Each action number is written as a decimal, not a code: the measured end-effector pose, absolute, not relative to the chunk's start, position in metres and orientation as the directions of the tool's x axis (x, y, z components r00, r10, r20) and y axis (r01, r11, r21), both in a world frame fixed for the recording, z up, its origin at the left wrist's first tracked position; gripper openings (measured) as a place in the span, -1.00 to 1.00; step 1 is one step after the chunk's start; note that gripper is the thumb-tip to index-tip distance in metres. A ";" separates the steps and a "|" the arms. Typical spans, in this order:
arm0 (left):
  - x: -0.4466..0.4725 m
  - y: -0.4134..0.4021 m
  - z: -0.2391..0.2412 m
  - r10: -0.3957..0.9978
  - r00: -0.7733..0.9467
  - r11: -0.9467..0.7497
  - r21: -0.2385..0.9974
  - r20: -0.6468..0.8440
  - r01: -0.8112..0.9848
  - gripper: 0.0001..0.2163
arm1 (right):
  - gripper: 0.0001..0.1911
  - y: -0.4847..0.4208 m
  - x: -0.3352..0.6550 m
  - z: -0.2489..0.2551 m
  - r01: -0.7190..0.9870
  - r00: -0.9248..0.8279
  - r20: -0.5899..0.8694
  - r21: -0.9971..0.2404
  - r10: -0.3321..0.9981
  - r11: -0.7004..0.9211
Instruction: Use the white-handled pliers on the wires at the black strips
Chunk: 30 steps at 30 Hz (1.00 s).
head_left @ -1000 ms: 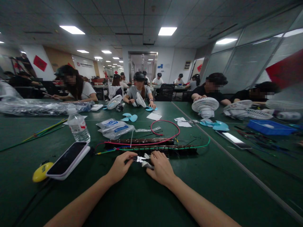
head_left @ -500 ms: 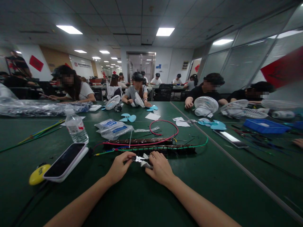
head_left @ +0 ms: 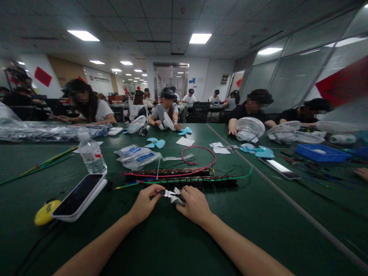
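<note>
Showing work seemingly part-done: red wire and green wire laid along black strips; pliers, gripped by right hand, just before them over table; dark piece, pinched by left hand at pliers' tip, seemingly unfinished.

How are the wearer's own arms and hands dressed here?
The left hand and right hand are both ungloved, with no watch or bracelet showing on either wrist. The forearms are bare, with no sleeve in view, and show no visible markings.
</note>
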<state>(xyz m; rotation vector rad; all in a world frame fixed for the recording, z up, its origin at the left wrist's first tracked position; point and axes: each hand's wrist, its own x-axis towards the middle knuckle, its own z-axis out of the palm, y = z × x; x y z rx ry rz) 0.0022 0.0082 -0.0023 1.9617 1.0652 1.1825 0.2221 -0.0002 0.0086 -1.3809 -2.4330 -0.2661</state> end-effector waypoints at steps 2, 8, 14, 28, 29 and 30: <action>0.002 0.008 -0.002 0.863 0.284 -0.498 0.802 0.418 0.331 -0.83 | -0.79 -0.001 0.222 0.009 0.862 -0.468 0.372 -0.006 0.802 0.506; 0.002 0.010 -0.004 0.841 0.295 -0.540 0.750 0.454 0.383 -0.80 | -0.80 -0.003 0.222 0.012 0.870 -0.462 0.351 0.001 0.814 0.494; 0.000 0.009 -0.005 0.817 0.301 -0.577 0.677 0.492 0.458 -0.79 | -0.79 -0.004 0.221 0.014 0.876 -0.454 0.339 0.000 0.824 0.483; 0.001 0.009 0.001 0.728 0.386 -0.675 0.489 0.567 0.553 -0.83 | -0.79 -0.005 0.220 0.015 0.884 -0.443 0.324 0.001 0.836 0.468; 0.001 0.009 0.000 0.731 0.385 -0.670 0.489 0.563 0.558 -0.83 | -0.79 -0.005 0.220 0.015 0.884 -0.443 0.325 0.003 0.836 0.467; 0.001 0.010 0.000 0.737 0.378 -0.663 0.495 0.560 0.561 -0.84 | -0.80 -0.005 0.220 0.014 0.884 -0.442 0.327 0.004 0.835 0.467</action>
